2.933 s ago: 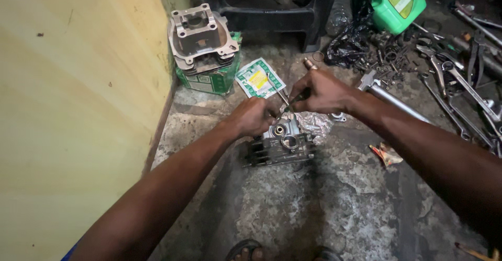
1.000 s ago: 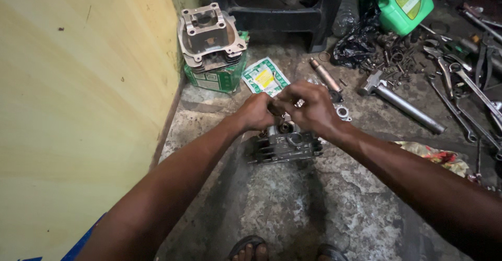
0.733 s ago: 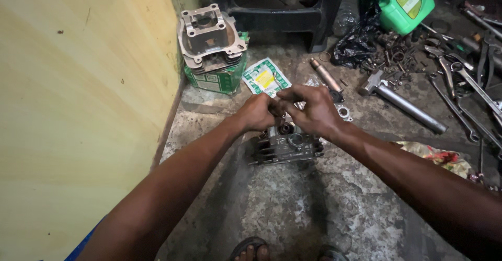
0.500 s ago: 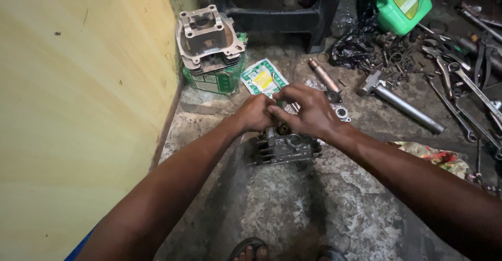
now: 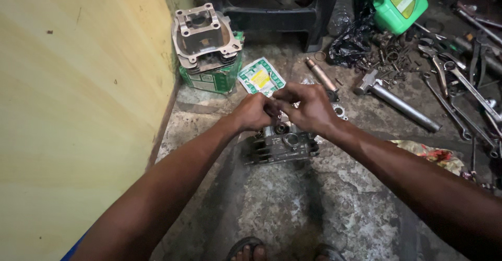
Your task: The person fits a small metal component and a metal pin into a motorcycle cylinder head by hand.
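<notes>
A grey finned engine cylinder head (image 5: 282, 144) lies on the concrete floor in front of me. My left hand (image 5: 254, 111) and my right hand (image 5: 308, 105) meet just above its top, fingers pinched together over a small part that they hide. Both hands touch or hover right at the head's upper openings. What sits between the fingertips cannot be made out.
A second metal cylinder block (image 5: 203, 33) stands on a green box (image 5: 212, 79) by the yellow wall (image 5: 73, 99). A green-white packet (image 5: 260, 76), a hammer (image 5: 397, 100), several spanners (image 5: 460, 83), a green jug (image 5: 400, 3) and a black stool (image 5: 272, 4) surround me. My sandalled toes (image 5: 246, 251) show below.
The hands have drawn closer together over the cylinder head and lowered slightly. The long thin tool seen in the right hand in the earliest frame is no longer visible.
</notes>
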